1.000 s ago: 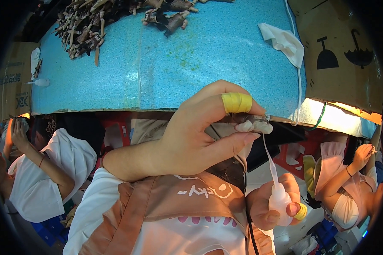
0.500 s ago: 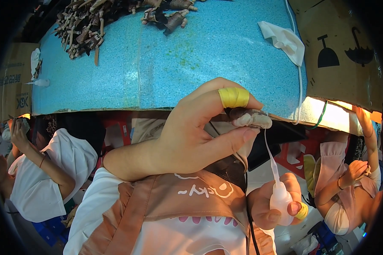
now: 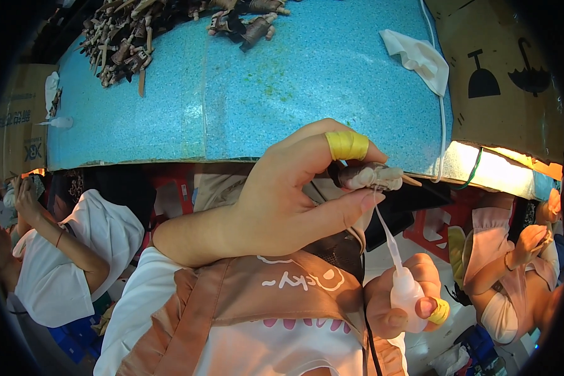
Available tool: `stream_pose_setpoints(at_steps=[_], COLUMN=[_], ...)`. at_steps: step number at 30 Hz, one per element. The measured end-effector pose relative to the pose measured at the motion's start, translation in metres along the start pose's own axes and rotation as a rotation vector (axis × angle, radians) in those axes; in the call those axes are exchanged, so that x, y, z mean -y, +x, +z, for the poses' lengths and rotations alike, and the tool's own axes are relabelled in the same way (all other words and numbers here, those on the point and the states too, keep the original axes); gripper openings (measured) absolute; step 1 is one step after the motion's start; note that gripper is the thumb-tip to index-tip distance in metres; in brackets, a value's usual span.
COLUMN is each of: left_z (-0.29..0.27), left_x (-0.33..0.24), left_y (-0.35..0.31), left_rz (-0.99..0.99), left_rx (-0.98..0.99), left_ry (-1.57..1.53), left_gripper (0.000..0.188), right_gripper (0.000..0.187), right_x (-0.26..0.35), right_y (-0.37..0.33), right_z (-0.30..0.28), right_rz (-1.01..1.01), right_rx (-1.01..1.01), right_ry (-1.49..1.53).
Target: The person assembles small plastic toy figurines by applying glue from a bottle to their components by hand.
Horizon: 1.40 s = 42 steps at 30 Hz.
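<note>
Between the thumb and fingers of my left hand (image 3: 301,182) is a small figurine (image 3: 375,177), pale and brownish, with a thin tan piece sticking out to its right. Yellow tape wraps one finger of that hand. Lower right, my right hand (image 3: 388,307) grips a translucent white squeeze bottle (image 3: 407,299). The bottle's long thin nozzle points up, and its tip meets or nearly meets the underside of the figurine. Yellow tape also covers a fingertip on my right hand. Most details of the figurine are hidden by my fingers.
A blue table (image 3: 244,106) lies ahead, with a pile of small figurines (image 3: 122,50) at its far left. A white cloth (image 3: 417,59) and cord lie at the right. Another squeeze bottle (image 3: 61,122) is at the left edge. Cardboard (image 3: 501,81) stands right; people sit on both sides.
The figurine has turned in my left fingers, so the tan piece now shows. My right hand and the bottle have shifted slightly left, taking the nozzle tip along the figurine.
</note>
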<state>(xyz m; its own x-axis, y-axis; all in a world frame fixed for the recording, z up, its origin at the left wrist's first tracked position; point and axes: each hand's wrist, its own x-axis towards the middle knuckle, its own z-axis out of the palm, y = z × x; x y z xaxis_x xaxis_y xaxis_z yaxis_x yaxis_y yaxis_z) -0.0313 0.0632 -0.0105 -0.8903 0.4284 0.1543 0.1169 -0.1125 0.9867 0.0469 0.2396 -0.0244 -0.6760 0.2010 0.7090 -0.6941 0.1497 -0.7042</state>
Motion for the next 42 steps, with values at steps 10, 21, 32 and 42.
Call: stream_pose_setpoints(at_steps=[10, 21, 32, 42], left_z=[-0.002, -0.002, 0.011, 0.007], left_x=[-0.003, -0.007, 0.001, 0.003], left_y=[-0.002, 0.000, 0.000, 0.007], left_rz=[-0.052, -0.062, -0.019, -0.080], left_rx=[-0.020, -0.057, -0.199, -0.283], left_ry=[0.047, 0.029, -0.232, -0.244], left_gripper=[0.033, 0.031, 0.033, 0.031], right_gripper=[0.022, 0.038, 0.038, 0.036], right_x=[-0.001, -0.016, -0.101, -0.090], right_y=[-0.001, 0.006, 0.080, 0.085], right_z=[-0.004, -0.004, 0.013, -0.022], right_rz=[0.009, 0.288, 0.298, -0.415], right_rx=[-0.046, -0.183, 0.194, -0.138], right_ry=[-0.022, 0.033, -0.347, -0.605])
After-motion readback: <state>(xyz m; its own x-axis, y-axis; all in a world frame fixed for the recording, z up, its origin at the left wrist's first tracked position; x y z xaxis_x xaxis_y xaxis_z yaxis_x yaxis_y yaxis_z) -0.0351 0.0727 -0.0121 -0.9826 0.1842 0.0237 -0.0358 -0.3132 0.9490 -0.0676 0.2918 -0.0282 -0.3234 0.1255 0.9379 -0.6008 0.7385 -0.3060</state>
